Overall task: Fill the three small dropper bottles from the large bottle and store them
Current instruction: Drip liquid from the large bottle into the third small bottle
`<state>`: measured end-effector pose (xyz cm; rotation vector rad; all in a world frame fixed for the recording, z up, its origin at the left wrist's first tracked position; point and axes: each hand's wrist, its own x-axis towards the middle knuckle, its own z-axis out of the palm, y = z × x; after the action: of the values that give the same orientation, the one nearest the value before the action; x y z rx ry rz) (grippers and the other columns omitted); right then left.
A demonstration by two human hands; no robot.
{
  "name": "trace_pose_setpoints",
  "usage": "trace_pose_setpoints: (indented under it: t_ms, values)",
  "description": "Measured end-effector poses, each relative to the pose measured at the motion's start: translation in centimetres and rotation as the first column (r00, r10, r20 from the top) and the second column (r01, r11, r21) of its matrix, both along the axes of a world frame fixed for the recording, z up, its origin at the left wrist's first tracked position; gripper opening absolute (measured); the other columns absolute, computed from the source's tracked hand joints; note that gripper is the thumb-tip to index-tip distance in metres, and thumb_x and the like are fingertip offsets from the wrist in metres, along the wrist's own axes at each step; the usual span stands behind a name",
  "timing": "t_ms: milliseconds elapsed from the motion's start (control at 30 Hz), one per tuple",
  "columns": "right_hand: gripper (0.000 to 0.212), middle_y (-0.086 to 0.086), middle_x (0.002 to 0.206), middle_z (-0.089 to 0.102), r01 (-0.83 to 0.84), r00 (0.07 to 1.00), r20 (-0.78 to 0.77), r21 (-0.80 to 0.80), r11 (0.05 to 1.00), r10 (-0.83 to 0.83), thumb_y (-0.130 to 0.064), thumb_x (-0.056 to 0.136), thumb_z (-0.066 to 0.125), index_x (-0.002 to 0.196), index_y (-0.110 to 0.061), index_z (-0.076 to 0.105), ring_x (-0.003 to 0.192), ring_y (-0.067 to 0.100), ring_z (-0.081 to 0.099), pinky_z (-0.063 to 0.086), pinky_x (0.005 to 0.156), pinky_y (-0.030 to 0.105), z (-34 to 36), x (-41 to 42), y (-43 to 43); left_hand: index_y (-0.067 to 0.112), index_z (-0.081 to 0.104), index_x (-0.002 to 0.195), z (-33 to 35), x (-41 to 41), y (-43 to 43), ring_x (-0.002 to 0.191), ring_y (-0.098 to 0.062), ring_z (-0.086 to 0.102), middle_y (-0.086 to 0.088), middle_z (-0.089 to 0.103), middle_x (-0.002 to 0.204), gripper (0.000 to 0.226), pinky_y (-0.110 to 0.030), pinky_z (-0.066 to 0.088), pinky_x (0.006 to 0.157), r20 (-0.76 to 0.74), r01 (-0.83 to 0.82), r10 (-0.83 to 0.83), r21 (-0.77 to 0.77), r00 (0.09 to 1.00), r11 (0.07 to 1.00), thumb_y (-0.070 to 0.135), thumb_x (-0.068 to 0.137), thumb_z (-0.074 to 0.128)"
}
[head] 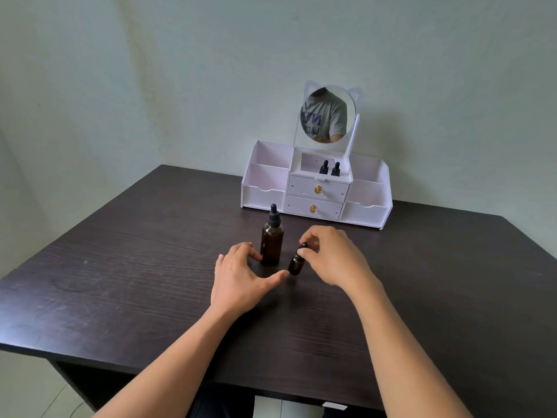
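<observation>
Obs., I note: large bottle (272, 242), amber glass cylinder with black ribbed dropper cap, upright on dark woodgrain table (135, 267). Small dropper bottle (296, 264), same amber glass, just right of it, slightly tilted. Right hand (331, 254) pinches its black rubber bulb between thumb and fingertips. Left hand (241, 276) just left of large bottle, fingers spread and loosely curved, thumb stretched toward small bottle's base. Behind large bottle: white boxy organizer (265, 191) with round mirror (328, 114). Two stored droppers (324, 167) in its top middle compartment.

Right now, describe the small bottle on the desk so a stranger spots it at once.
On the dark desk, in front of the white organiser, a tall amber bottle stands upright. Just right of it is a shorter dropper bottle, tilted, its black cap pinched by the right hand. Its two twins stand in the organiser's top middle compartment.
</observation>
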<state>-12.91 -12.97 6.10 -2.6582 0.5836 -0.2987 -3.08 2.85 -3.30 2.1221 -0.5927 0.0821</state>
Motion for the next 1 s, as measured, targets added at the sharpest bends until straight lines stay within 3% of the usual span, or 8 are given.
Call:
trace_pose_setpoints:
  t_ms: [167,367,467,533,633,700,867,1000]
  values:
    - [0.019,-0.008,0.104,0.066,-0.087,0.996,-0.016,-0.012,0.996,0.087,-0.040,0.092,0.065,0.110,-0.034,0.065,0.097,0.015,0.063,0.055,0.082,0.038,0.1,1.6,2.9,0.035,0.057,0.091,-0.7,0.5,0.0,0.127,-0.014,0.046,0.012,0.052,0.135,0.072,-0.043,0.027,0.115,0.018,0.017,-0.017,0.009,1.000,1.000,0.091,0.046,0.064]
    - [0.018,-0.005,0.102,0.067,-0.112,0.992,-0.058,-0.029,0.993,0.110,-0.043,0.089,0.065,0.105,-0.035,0.065,0.098,0.018,0.063,0.055,0.083,0.041,-0.2,2.6,4.1,0.029,0.066,0.085,-0.6,0.5,-0.2,0.128,-0.013,0.048,0.004,0.053,0.140,0.033,-0.045,0.016,0.120,0.067,0.014,-0.018,0.066,0.998,0.998,0.056,0.070,0.077]
    - [0.021,-0.006,0.099,0.066,-0.108,0.993,-0.053,-0.027,0.994,0.106,-0.048,0.087,0.067,0.103,-0.034,0.064,0.094,0.018,0.064,0.055,0.080,0.040,-0.5,2.7,4.4,0.030,0.061,0.075,-0.6,0.6,-0.2,0.126,-0.014,0.050,0.004,0.053,0.140,0.027,-0.045,0.017,0.120,0.064,0.023,-0.027,0.063,0.998,0.998,0.049,0.071,0.079]
    - [0.025,-0.006,0.100,0.064,-0.098,0.995,-0.039,-0.046,0.994,0.096,-0.051,0.085,0.069,0.100,-0.032,0.063,0.092,0.018,0.063,0.053,0.076,0.037,-0.7,2.8,4.8,0.023,0.068,0.080,-0.8,0.7,-0.2,0.126,-0.014,0.050,0.003,0.053,0.140,0.027,-0.045,0.018,0.119,0.075,0.019,-0.025,0.076,0.997,0.997,0.047,0.073,0.078]
    - [0.023,-0.002,0.102,0.064,-0.088,0.996,0.016,-0.043,0.995,0.089,-0.044,0.088,0.071,0.102,-0.026,0.065,0.090,0.019,0.063,0.054,0.075,0.036,-1.0,2.9,5.4,0.021,0.075,0.099,-1.0,0.8,-0.2,0.127,-0.011,0.048,0.004,0.053,0.141,0.034,-0.043,0.017,0.119,0.101,0.022,-0.031,0.093,0.994,0.995,0.046,0.076,0.076]
    - [0.023,-0.001,0.104,0.064,-0.111,0.993,0.041,-0.019,0.994,0.112,-0.036,0.089,0.072,0.107,-0.024,0.066,0.091,0.018,0.063,0.055,0.077,0.035,-1.2,3.0,5.5,0.021,0.075,0.101,-0.9,0.7,-0.1,0.125,-0.009,0.049,0.005,0.053,0.140,0.035,-0.042,0.016,0.120,0.105,0.023,-0.034,0.102,0.994,0.995,0.046,0.076,0.076]
    - [0.025,-0.006,0.100,0.060,-0.179,0.983,0.049,0.022,0.984,0.178,-0.030,0.088,0.073,0.111,-0.029,0.061,0.087,0.012,0.060,0.049,0.074,0.028,-1.2,3.0,5.0,0.020,0.075,0.090,-0.9,0.8,-0.1,0.120,-0.005,0.053,0.009,0.055,0.137,0.033,-0.039,0.015,0.118,0.100,0.018,-0.027,0.088,0.995,0.996,0.049,0.074,0.075]
    - [0.031,-0.006,0.110,0.062,-0.221,0.975,0.019,0.047,0.974,0.221,-0.014,0.088,0.068,0.111,-0.033,0.060,0.094,0.011,0.063,0.056,0.084,0.034,-1.2,3.1,4.8,0.021,0.069,0.079,-0.5,0.6,0.0,0.118,-0.008,0.052,0.009,0.054,0.137,0.027,-0.045,0.018,0.118,0.086,0.023,-0.032,0.100,0.996,0.995,0.047,0.076,0.076]
